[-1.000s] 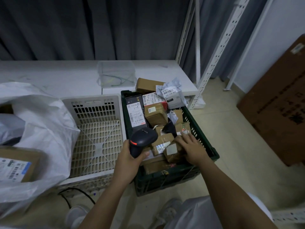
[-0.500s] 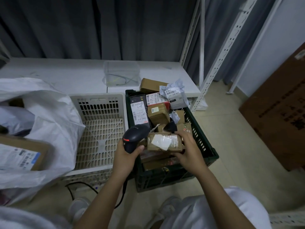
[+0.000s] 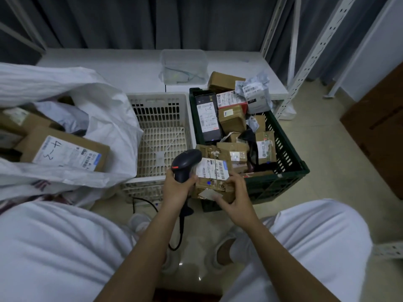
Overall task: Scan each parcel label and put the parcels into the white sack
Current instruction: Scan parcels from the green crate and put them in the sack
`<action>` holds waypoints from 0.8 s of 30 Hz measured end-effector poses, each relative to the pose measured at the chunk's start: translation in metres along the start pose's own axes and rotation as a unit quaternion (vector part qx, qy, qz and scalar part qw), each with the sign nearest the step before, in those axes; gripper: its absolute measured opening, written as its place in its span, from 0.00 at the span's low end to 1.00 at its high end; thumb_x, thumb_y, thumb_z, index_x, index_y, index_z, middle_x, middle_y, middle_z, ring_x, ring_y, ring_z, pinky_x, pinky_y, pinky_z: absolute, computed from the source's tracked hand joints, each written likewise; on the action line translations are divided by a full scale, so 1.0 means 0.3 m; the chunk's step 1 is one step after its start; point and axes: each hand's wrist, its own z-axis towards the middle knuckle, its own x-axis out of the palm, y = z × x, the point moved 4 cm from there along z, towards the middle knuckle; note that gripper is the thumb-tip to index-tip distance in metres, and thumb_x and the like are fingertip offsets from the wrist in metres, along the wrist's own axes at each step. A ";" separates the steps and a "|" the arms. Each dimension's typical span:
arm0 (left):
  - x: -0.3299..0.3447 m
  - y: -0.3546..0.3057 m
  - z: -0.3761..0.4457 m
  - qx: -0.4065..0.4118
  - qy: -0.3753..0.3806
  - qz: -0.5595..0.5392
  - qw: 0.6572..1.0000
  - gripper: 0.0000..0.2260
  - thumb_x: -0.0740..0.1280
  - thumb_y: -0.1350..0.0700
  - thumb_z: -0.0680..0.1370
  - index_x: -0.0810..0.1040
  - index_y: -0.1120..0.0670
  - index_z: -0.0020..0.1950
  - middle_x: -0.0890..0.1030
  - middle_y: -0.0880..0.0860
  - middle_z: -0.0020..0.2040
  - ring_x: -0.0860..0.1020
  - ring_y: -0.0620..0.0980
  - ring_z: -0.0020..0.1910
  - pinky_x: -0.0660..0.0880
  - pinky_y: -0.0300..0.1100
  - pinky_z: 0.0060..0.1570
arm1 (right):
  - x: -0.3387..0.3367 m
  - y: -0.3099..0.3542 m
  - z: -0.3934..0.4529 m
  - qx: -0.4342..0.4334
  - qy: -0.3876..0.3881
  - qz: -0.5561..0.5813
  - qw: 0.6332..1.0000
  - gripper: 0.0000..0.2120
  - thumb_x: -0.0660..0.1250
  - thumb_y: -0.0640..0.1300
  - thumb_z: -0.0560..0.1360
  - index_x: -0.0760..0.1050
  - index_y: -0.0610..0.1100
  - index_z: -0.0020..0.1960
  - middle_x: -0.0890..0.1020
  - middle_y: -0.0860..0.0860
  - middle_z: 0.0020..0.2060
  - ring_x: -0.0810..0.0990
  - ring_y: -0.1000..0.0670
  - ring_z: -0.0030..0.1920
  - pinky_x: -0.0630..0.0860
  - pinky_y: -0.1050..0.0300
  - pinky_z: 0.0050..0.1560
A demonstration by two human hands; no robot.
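Observation:
My left hand grips a dark handheld barcode scanner, its head right beside the white label of a brown cardboard parcel. My right hand holds that parcel from its right and underside, above the near corner of the dark green crate. The crate holds several more parcels, among them a black box and brown boxes. On the left lies the open white sack with a labelled brown parcel and others inside.
An empty white slatted crate stands between the sack and the green crate. A clear plastic tub sits on the low white platform behind. White shelf uprights and a large brown carton stand on the right. The scanner cable hangs between my knees.
My right hand lifted a brown parcel out of the green crate and drew it toward me. The label now faces up, with the scanner beside it. The view tilted down.

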 end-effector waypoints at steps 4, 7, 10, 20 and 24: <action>-0.014 0.039 -0.013 -0.013 0.009 0.025 1.000 0.25 0.73 0.62 0.73 0.69 0.55 0.67 0.76 0.53 0.54 0.75 0.50 0.48 0.69 0.43 0.47 | 0.012 -0.055 0.004 0.234 -0.147 0.179 0.944 0.18 0.66 0.52 0.78 0.65 0.47 0.64 0.73 0.46 0.61 0.77 0.45 0.59 0.76 0.51 0.56; -0.011 0.059 -0.026 -0.016 0.014 0.028 0.999 0.24 0.73 0.63 0.73 0.69 0.57 0.66 0.76 0.55 0.57 0.75 0.51 0.50 0.70 0.44 0.49 | 0.062 -0.107 -0.002 0.369 -0.083 0.333 0.864 0.28 0.70 0.54 0.72 0.69 0.43 0.67 0.80 0.45 0.59 0.81 0.44 0.57 0.78 0.47 0.57; -0.008 0.068 -0.034 -0.018 0.025 0.013 0.999 0.23 0.73 0.64 0.73 0.69 0.57 0.65 0.75 0.54 0.56 0.75 0.50 0.51 0.70 0.43 0.50 | 0.072 -0.087 -0.019 0.385 -0.051 0.414 0.823 0.21 0.68 0.46 0.76 0.68 0.49 0.67 0.80 0.45 0.58 0.81 0.43 0.57 0.79 0.45 0.55; -0.064 -0.009 -0.006 0.089 0.059 0.113 0.988 0.21 0.73 0.60 0.74 0.69 0.50 0.63 0.77 0.48 0.53 0.77 0.49 0.52 0.71 0.38 0.44 | -0.155 0.012 0.159 0.275 -0.125 0.295 0.906 0.25 0.70 0.37 0.74 0.69 0.49 0.69 0.76 0.48 0.60 0.80 0.46 0.56 0.81 0.50 0.49; -0.056 -0.095 -0.003 0.163 0.067 0.220 0.960 0.20 0.72 0.59 0.73 0.69 0.47 0.61 0.76 0.43 0.51 0.77 0.48 0.51 0.74 0.47 0.47 | -0.225 0.053 0.252 0.247 -0.107 0.243 0.932 0.25 0.71 0.37 0.74 0.70 0.48 0.68 0.76 0.51 0.55 0.80 0.45 0.55 0.81 0.47 0.51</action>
